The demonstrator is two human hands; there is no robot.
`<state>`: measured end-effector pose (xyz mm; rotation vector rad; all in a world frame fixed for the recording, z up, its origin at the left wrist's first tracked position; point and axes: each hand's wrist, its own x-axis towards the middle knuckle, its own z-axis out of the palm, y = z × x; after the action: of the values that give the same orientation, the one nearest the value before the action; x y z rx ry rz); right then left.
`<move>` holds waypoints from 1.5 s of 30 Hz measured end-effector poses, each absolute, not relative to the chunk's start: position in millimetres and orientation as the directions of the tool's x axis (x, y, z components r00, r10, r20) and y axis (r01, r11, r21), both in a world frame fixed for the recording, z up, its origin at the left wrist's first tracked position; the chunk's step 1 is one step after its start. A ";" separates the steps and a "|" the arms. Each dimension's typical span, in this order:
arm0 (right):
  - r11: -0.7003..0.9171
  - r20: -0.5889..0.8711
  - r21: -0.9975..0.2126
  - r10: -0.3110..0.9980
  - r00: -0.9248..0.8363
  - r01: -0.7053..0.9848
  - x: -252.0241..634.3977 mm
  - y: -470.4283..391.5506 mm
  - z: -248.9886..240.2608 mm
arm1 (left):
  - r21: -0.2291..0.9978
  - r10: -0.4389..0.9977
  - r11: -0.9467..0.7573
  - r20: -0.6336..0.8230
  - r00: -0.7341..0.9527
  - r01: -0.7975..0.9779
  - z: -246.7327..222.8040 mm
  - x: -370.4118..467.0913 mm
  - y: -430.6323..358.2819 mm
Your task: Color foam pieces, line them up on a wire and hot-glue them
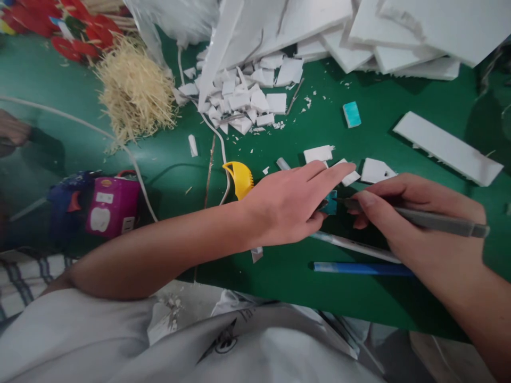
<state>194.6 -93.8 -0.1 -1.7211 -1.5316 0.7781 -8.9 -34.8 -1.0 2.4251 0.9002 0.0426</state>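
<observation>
My left hand (293, 202) reaches across the green table, its fingers closed on a small teal-faced block (330, 203). Gripped like a pen in my right hand (423, 218) is a slim grey craft knife (433, 219), its tip touching or nearly touching the teal block. Just beyond the fingers lie white foam pieces (376, 171). Another teal-topped foam block (352, 114) sits farther back. Nearer my body are a blue stick (359, 268) and a long whitish stick (359, 246), partly under my right hand.
Foam scraps (239, 101) and large foam boards (431, 32) fill the back. A foam strip (449, 148) lies right. Left are straw (133, 90), a purple box (114, 206), a white cable (131, 159) and a yellow object (241, 180). Another person's hand (14, 130) shows far left.
</observation>
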 end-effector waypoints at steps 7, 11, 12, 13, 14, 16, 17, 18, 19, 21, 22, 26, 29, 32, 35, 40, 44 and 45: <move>-0.109 -0.062 -0.823 0.993 0.102 0.558 191.2 -91.6 7.6 | 0.500 0.612 -0.632 -0.146 0.777 0.592 -0.7 -9.2 -34.6; -0.078 -0.030 -0.819 0.995 0.093 0.568 192.3 -93.2 4.1 | 0.493 0.614 -0.629 -0.159 0.773 0.601 0.3 -9.0 -34.5; -0.080 -0.021 -0.816 0.994 0.110 0.572 191.7 -94.7 4.4 | 0.494 0.615 -0.626 -0.163 0.772 0.603 0.5 -9.0 -34.5; -0.091 -0.020 -0.812 0.991 0.130 0.576 190.7 -96.6 5.5 | 0.496 0.615 -0.623 -0.167 0.770 0.605 0.5 -8.9 -34.5; -0.103 -0.021 -0.808 0.989 0.147 0.580 189.3 -98.9 7.3 | 0.497 0.616 -0.621 -0.168 0.770 0.606 0.4 -9.0 -34.5; -0.135 -0.041 -0.799 0.984 0.171 0.586 185.9 -103.6 12.1 | 0.503 0.612 -0.622 -0.165 0.774 0.599 -0.2 -9.2 -34.6; -0.151 -0.057 -0.795 0.983 0.174 0.587 184.1 -105.7 14.5 | 0.506 0.609 -0.625 -0.159 0.777 0.594 -0.5 -9.4 -34.7; -0.155 -0.065 -0.795 0.983 0.172 0.586 182.5 -107.3 16.6 | 0.508 0.608 -0.628 -0.153 0.779 0.589 -0.8 -9.6 -34.8; -0.156 -0.067 -0.795 0.983 0.171 0.587 181.1 -108.4 18.3 | 0.509 0.607 -0.631 -0.145 0.781 0.585 -1.0 -9.9 -34.8; -0.170 -0.076 -0.788 0.980 0.181 0.592 179.5 -109.1 19.6 | 0.512 0.606 -0.635 -0.133 0.784 0.578 -1.2 -10.4 -35.0; -0.176 -0.077 -0.784 0.979 0.187 0.595 179.3 -109.0 19.4 | 0.511 0.608 -0.637 -0.128 0.784 0.577 -1.2 -10.6 -35.0; -0.150 -0.070 -0.776 0.986 0.153 0.613 183.4 -107.0 14.4 | 0.499 0.611 -0.644 -0.119 0.783 0.579 -1.0 -10.7 -34.8; -0.109 -0.047 -0.749 0.993 0.111 0.653 189.3 -105.1 10.4 | 0.495 0.608 -0.647 -0.124 0.784 0.580 -0.6 -10.3 -34.6; -0.089 -0.060 -0.756 0.996 0.067 0.648 193.2 -103.7 9.2 | 0.497 0.607 -0.644 -0.131 0.784 0.582 0.1 -10.2 -34.8; -0.099 -0.064 -0.760 0.995 0.078 0.642 192.3 -104.5 11.0 | 0.497 0.609 -0.640 -0.135 0.781 0.586 0.5 -10.2 -35.2; -0.139 -0.063 -0.776 0.988 0.144 0.616 187.2 -108.9 15.0 | 0.493 0.609 -0.648 -0.122 0.784 0.580 -0.1 -10.2 -35.5; -0.113 -0.065 -0.764 0.993 0.099 0.635 189.9 -108.9 12.5 | 0.478 0.607 -0.663 -0.107 0.788 0.576 -0.9 -10.5 -35.1; -0.098 -0.056 -0.752 0.995 0.085 0.652 191.5 -108.4 11.1 | 0.473 0.606 -0.666 -0.106 0.788 0.576 -1.0 -10.5 -35.1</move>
<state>191.5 -108.4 11.1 -1.8119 -1.6210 0.7979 -10.5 -35.1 -1.0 2.4856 0.8828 0.0823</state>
